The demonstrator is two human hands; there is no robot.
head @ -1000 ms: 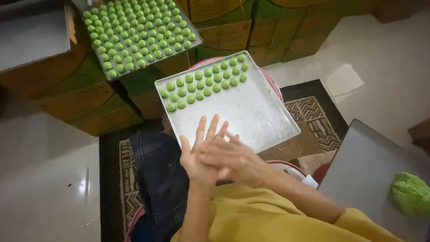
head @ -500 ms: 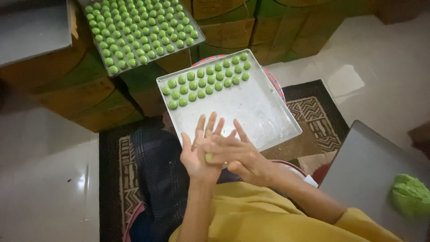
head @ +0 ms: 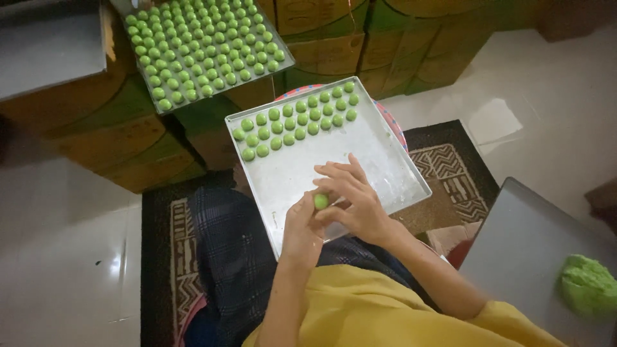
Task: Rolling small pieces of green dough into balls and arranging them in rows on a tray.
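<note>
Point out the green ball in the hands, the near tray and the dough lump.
green ball (head: 321, 201), head view, its visible top between the fingertips.
near tray (head: 379, 160), head view, bare metal floor.
dough lump (head: 588, 286), head view, middle of the lump.

Your left hand (head: 302, 226) and right hand (head: 353, 199) meet over the near edge of the metal tray (head: 385, 160), pinching one green dough ball (head: 321, 201) between fingertips. Rows of green balls (head: 295, 119) line its far edge; a full tray (head: 205, 48) sits beyond.
</note>
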